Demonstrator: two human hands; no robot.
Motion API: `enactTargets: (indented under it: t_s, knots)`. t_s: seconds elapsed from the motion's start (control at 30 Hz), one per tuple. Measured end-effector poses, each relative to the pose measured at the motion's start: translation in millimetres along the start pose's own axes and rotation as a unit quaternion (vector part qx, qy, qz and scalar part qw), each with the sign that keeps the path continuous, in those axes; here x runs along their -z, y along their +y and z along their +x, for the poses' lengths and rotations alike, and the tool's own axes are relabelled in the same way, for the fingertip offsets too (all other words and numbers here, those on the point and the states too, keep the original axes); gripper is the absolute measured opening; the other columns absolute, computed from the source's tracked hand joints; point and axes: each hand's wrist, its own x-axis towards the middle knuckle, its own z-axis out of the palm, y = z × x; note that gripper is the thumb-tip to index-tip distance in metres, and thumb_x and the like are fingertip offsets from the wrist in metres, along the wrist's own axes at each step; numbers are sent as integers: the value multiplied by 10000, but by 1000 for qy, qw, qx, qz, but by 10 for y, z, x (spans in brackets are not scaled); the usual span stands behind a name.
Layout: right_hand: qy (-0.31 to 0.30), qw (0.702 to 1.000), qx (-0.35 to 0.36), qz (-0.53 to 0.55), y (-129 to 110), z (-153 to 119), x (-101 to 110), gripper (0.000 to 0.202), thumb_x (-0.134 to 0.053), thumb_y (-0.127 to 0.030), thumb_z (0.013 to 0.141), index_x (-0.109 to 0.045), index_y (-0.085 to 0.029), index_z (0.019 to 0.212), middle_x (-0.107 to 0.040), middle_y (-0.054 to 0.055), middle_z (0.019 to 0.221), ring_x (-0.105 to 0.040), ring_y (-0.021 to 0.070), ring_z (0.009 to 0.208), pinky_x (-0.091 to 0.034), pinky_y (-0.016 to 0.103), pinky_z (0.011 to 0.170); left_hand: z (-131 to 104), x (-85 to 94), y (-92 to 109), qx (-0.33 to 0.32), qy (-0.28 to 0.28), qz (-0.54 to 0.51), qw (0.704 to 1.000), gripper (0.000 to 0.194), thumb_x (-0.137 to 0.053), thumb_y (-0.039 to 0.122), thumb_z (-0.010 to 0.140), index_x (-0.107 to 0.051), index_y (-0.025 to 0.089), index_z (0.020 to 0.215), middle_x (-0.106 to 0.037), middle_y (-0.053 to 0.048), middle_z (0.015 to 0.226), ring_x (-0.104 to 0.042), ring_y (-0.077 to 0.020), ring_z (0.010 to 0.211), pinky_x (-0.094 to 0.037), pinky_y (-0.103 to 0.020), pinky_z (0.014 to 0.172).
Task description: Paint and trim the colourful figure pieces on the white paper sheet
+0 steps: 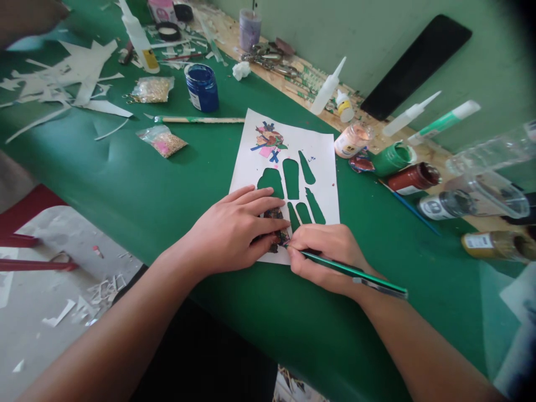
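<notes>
A white sheet [322, 151] with several cut-out holes and a colourful painted patch [270, 139] near its top lies on the green table [167, 184]. My left hand [234, 229] rests flat with spread fingers on the sheet's lower left, over a small dark patterned piece [274, 215]. In my right hand [326, 251] is a slim green pen-like tool [355, 269], pinched near its front end. Its tip, partly hidden by the fingers, is at the dark piece's lower right edge.
A blue paint jar [201, 87], small bags of beads [161, 140] and a long brush [201, 119] lie beyond the sheet. Paper scraps [71, 78] cover the far left. Along the wall at right are glue bottles [326, 89] and open paint jars [412, 177].
</notes>
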Motion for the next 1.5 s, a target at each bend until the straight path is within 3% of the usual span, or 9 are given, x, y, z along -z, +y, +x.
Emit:
enactTargets:
  t_s: [0.37, 0.57, 0.73, 0.9, 1.0, 1.07, 1.2, 1.33, 1.5]
  knots:
    - [2, 1000, -8, 20, 4, -4, 13, 197, -574, -83, 811, -568, -180, 639, -637, -3, 665, -573, 116, 602, -436, 257, 570, 0, 11, 12, 1, -2, 4, 1000, 342, -479, 336, 1005, -679, 314, 1282, -556, -20, 1471, -446, -285, 1422, -310, -530, 1210]
    - [137, 963, -124, 194, 165, -55, 76, 143, -637, -181, 872, -593, -196, 738, -654, 2, 727, -632, 133, 602, -512, 276, 563, -9, -7, -22, -18, 8, 12, 1000, 371, -492, 328, 1001, -630, 275, 1341, -558, -29, 1474, -450, -274, 1419, -311, -509, 1212]
    - [46, 964, -178, 193, 224, -48, 156, 150, -652, -216, 875, -595, -190, 739, -688, 8, 697, -664, 148, 612, -527, 272, 574, 25, 95, -29, -43, -15, 50, 998, 354, -495, 337, 1013, -631, 262, 1331, -577, -31, 1455, -395, -303, 1448, -238, -561, 1219]
    - [-51, 965, -219, 135, 79, 11, 238, 117, -635, -223, 889, -611, -189, 780, -721, 16, 730, -679, 155, 659, -518, 264, 594, 6, 176, 207, 42, -16, 124, 991, 272, -549, 260, 979, -705, 305, 1197, -633, -77, 1334, -556, -346, 1235, -360, -624, 1070]
    - [-65, 961, -222, 151, 54, 16, 263, 128, -639, -249, 896, -611, -189, 786, -712, 16, 733, -671, 156, 660, -508, 264, 584, -65, 156, 320, 72, 30, 161, 984, 295, -526, 133, 952, -729, 287, 1100, -596, -89, 1386, -469, -371, 1343, -179, -726, 1120]
    - [-20, 968, -201, 146, 78, 4, 255, 154, -643, -266, 895, -613, -190, 765, -690, 15, 716, -652, 157, 648, -503, 275, 586, -118, 129, 314, 53, 36, 162, 985, 299, -502, 116, 958, -732, 273, 1068, -575, -71, 1428, -396, -346, 1425, -114, -704, 1165]
    - [134, 978, -144, 68, 139, -14, 196, 157, -639, -269, 895, -614, -203, 756, -664, 13, 709, -631, 167, 662, -503, 301, 620, -207, 52, 247, 10, 11, 119, 993, 319, -466, 218, 1007, -669, 248, 1251, -590, -56, 1434, -500, -283, 1369, -361, -530, 1141]
    - [263, 951, -154, -57, 162, 4, 137, 108, -660, -298, 884, -631, -217, 819, -674, 18, 745, -626, 177, 689, -498, 303, 633, -248, -3, 479, 82, 26, 139, 987, 374, -423, 292, 1029, -627, 190, 1325, -566, -123, 1456, -500, -323, 1364, -503, -484, 993]
    - [300, 935, -151, -111, 235, 21, 103, 96, -648, -320, 893, -642, -226, 875, -701, 22, 792, -626, 175, 685, -508, 295, 642, -188, 133, 730, 147, 20, 111, 983, 420, -425, 379, 1016, -621, 177, 1327, -651, -142, 1338, -655, -329, 1101, -572, -487, 805]
